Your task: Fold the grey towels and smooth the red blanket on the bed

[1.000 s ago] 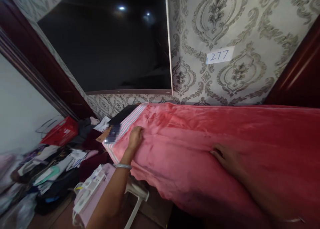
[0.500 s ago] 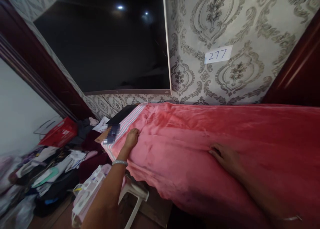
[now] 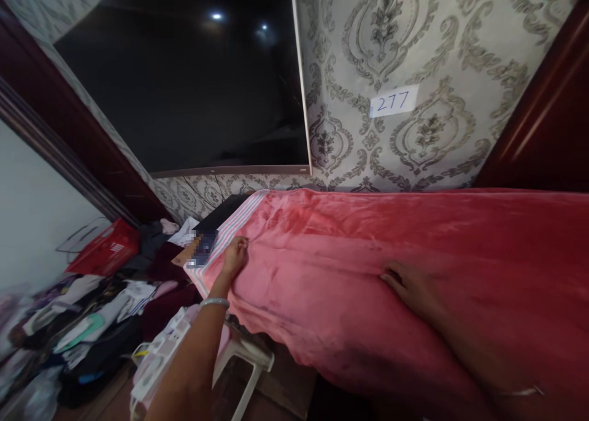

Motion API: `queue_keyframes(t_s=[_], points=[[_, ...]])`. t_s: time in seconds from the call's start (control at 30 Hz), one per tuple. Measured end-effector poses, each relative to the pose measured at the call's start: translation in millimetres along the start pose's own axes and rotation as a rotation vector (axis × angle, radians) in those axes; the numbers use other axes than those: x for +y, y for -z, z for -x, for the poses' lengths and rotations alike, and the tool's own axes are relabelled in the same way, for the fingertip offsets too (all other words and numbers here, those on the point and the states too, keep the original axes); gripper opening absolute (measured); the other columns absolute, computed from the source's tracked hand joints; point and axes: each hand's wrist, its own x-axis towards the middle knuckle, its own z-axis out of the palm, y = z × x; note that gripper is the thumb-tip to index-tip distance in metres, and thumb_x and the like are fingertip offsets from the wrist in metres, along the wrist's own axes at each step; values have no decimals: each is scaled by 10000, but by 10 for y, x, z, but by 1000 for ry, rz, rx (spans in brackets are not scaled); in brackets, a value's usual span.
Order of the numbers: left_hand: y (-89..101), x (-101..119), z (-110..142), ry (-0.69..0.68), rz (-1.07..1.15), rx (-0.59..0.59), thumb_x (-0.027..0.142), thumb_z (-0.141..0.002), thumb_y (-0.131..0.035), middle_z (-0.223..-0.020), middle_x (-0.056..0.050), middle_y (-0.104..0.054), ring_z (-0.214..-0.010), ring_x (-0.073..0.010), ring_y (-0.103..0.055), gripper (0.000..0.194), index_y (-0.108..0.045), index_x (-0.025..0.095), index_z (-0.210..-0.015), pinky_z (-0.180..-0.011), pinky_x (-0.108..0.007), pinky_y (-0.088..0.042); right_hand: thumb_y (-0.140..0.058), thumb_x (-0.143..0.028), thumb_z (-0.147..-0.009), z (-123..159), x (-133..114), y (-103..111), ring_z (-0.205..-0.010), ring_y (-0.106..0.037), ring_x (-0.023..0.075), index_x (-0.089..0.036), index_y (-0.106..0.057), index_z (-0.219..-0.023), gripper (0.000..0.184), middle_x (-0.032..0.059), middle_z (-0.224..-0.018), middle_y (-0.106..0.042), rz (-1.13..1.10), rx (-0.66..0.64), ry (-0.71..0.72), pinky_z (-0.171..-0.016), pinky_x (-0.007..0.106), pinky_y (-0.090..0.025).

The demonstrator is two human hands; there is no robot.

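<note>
A large pinkish-red plush towel [image 3: 317,304] with a striped band along its left end lies spread over a long surface by the wall. My left hand [image 3: 235,255], with a bangle at the wrist, is closed on the cloth just inside the striped band. Farther right, my right hand [image 3: 409,286] rests on the middle of the towel, its thumb and fingers closed in a pinch at a shallow crease. The front edge of the towel hangs down in waves. What lies under the cloth is mostly hidden.
A big dark television [image 3: 197,83] hangs behind. A paper marked 277 [image 3: 394,102] is on the patterned wall. Low at the left are a red basket [image 3: 105,249], heaped clothes [image 3: 92,323] and a white plastic stool [image 3: 251,356]. A dark, blurred item [image 3: 205,249] lies beside the striped end.
The whole view has shifted slightly, so things sit a little farther left. Both hands keep nearly the same places on the towel.
</note>
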Motion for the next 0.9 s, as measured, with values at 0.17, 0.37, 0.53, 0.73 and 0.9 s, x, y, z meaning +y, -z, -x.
queue_keyframes(t_s=[0.17, 0.37, 0.53, 0.73, 0.9], points=[[126, 79, -55, 39, -10, 50, 234, -880, -402, -860, -55, -675, -812, -183, -641, 107, -504, 218, -852, -768, -299, -516, -482, -387, -916, -4, -21, 26, -750, -638, 243, -226, -629, -792, 250, 71, -796, -686, -2, 14, 13, -683, 353, -483], [120, 217, -129, 60, -164, 81, 199, -906, -355, -865, -93, -653, -803, -219, -615, 153, -497, 216, -851, -734, -320, -456, -449, -410, -937, 7, -61, 40, -729, -613, 232, -234, -598, -767, 286, 72, -770, -654, -31, 114, -16, -672, 351, -485], [236, 293, -151, 37, -298, 35, 231, -927, -389, -882, -118, -669, -809, -255, -626, 180, -566, 208, -903, -698, -329, -419, -452, -420, -945, 7, -44, 41, -791, -609, 256, -233, -609, -830, 270, 85, -816, -652, -51, 198, -22, -739, 396, -496], [530, 467, -255, -43, -383, 37, 318, -934, -437, -854, -107, -668, -847, -247, -639, 223, -568, 214, -788, -684, -299, -394, -404, -422, -961, -38, -55, 149, -787, -612, 268, -244, -595, -823, 295, 91, -809, -652, -63, 287, -19, -746, 420, -503], [775, 680, -306, -92, -415, 201, 348, -939, -401, -745, -96, -636, -745, -216, -612, 332, -515, 209, -659, -630, -286, -333, -428, -443, -961, -54, -177, 514, -771, -599, 250, -254, -563, -793, 287, 71, -789, -626, -83, 328, -35, -727, 385, -493]])
